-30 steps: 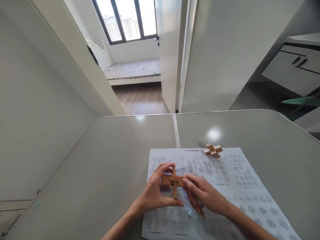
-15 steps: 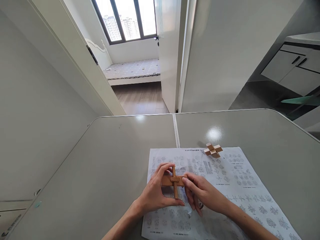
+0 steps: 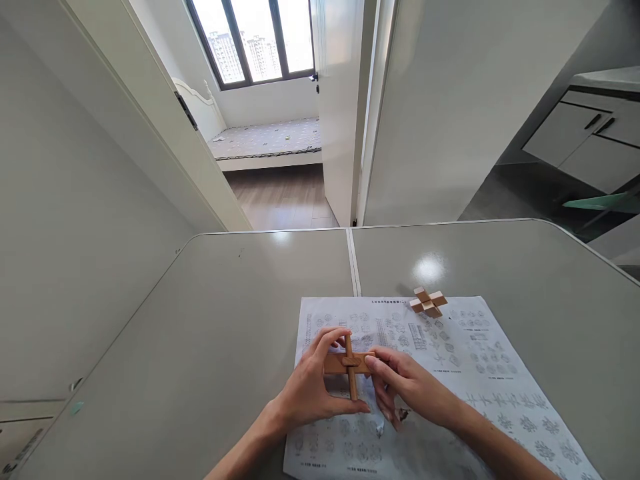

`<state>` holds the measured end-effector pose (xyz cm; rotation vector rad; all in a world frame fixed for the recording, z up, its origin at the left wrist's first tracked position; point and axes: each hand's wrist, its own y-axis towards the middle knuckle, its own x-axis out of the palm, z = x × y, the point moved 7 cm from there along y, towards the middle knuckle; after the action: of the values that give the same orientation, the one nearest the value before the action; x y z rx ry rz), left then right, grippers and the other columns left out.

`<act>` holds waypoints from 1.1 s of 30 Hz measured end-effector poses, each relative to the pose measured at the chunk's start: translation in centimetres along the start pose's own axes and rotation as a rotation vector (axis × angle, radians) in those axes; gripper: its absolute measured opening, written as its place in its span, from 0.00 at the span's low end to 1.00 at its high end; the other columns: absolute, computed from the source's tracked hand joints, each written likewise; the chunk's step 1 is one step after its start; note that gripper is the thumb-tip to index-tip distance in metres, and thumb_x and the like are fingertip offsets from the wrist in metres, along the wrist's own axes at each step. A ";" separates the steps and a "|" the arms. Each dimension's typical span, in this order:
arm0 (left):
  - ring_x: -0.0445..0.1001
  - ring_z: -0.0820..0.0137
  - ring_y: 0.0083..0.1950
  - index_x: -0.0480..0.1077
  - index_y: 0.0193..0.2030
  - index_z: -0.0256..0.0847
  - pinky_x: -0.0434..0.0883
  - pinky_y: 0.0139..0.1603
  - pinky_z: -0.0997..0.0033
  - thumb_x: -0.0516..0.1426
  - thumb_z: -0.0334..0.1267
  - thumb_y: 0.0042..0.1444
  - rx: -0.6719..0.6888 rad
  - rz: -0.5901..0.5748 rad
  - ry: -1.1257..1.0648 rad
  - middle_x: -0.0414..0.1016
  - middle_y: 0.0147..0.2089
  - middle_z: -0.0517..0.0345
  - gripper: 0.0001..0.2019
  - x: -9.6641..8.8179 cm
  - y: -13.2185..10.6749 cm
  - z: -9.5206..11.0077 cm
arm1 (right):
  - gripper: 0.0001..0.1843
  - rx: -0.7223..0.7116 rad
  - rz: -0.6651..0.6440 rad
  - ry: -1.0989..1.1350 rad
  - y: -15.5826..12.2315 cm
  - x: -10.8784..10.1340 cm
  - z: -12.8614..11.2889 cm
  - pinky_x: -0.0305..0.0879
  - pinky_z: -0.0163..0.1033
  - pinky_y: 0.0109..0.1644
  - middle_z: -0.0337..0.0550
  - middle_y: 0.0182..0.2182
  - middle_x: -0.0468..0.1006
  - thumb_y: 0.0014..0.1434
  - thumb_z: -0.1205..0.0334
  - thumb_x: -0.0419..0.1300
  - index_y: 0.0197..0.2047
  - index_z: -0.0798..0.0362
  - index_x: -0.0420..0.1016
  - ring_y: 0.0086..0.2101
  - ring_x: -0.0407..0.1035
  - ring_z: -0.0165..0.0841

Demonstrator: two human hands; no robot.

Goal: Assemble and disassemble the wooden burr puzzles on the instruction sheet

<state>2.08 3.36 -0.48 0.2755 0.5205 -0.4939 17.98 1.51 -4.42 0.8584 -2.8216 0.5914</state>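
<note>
Between my hands is a cross-shaped wooden puzzle (image 3: 336,363), held just over a printed sheet. It has a flat bar running left to right, a thin upright stick through its middle and a small rounded piece across the joint. My left hand (image 3: 314,373) grips the stick, index finger at the top end and thumb at the bottom. With my right hand (image 3: 400,380) I pinch the right end of the flat bar between thumb and fingers. Beneath both hands lies the paper sheet (image 3: 480,360) with rows of puzzle diagrams, partly hidden by them.
A second wooden burr puzzle (image 3: 429,303) stands at the sheet's top edge, right of centre. The grey table (image 3: 225,320) has a pale seam (image 3: 353,260) down its middle. Beyond the table are an open door (image 3: 343,120) and a bed (image 3: 270,137).
Almost nothing differs. Both hands keep their hold on the wooden puzzle, and the whole view has shifted by only a few pixels.
</note>
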 end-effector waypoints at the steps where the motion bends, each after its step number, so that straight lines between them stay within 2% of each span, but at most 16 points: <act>1: 0.73 0.54 0.62 0.59 0.70 0.52 0.75 0.65 0.55 0.79 0.52 0.42 0.012 0.004 0.007 0.67 0.65 0.48 0.52 0.0 0.0 0.0 | 0.29 -0.011 0.006 0.019 0.1 0.0 0.0 0.70 0.34 0.22 0.29 0.18 0.70 0.69 0.29 0.55 0.40 0.49 0.65 0.18 0.71 0.31; 9: 0.74 0.53 0.63 0.59 0.71 0.51 0.75 0.64 0.54 0.78 0.57 0.41 0.067 0.016 0.052 0.69 0.62 0.48 0.53 0.0 -0.2 0.3 | 0.27 -0.045 0.031 0.070 0.3 -0.1 0.1 0.72 0.34 0.23 0.28 0.19 0.68 0.69 0.31 0.57 0.40 0.49 0.65 0.20 0.73 0.32; 19: 0.75 0.55 0.61 0.57 0.72 0.53 0.76 0.63 0.57 0.77 0.57 0.43 0.080 0.002 0.041 0.70 0.63 0.49 0.53 0.0 -0.2 0.5 | 0.26 -0.053 0.000 0.093 0.0 -0.2 -0.1 0.70 0.33 0.22 0.28 0.20 0.69 0.71 0.33 0.56 0.41 0.50 0.66 0.20 0.74 0.31; 27: 0.77 0.51 0.62 0.55 0.74 0.49 0.74 0.67 0.47 0.77 0.59 0.41 -0.032 0.004 -0.018 0.72 0.67 0.42 0.58 0.1 -0.6 -0.4 | 0.26 -0.073 -0.023 0.167 -0.1 0.0 0.0 0.67 0.32 0.20 0.30 0.19 0.70 0.71 0.34 0.57 0.39 0.50 0.65 0.17 0.71 0.30; 33: 0.76 0.49 0.65 0.51 0.76 0.51 0.73 0.68 0.44 0.79 0.56 0.39 -0.022 0.041 -0.063 0.72 0.67 0.43 0.61 -0.2 -0.9 -0.6 | 0.24 -0.107 -0.032 0.281 -0.4 -0.4 -0.1 0.63 0.33 0.20 0.30 0.17 0.68 0.70 0.36 0.59 0.41 0.50 0.67 0.15 0.67 0.30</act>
<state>1.22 2.89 -1.00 0.2480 0.4585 -0.4557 18.50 1.42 -4.27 0.7358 -2.5555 0.5064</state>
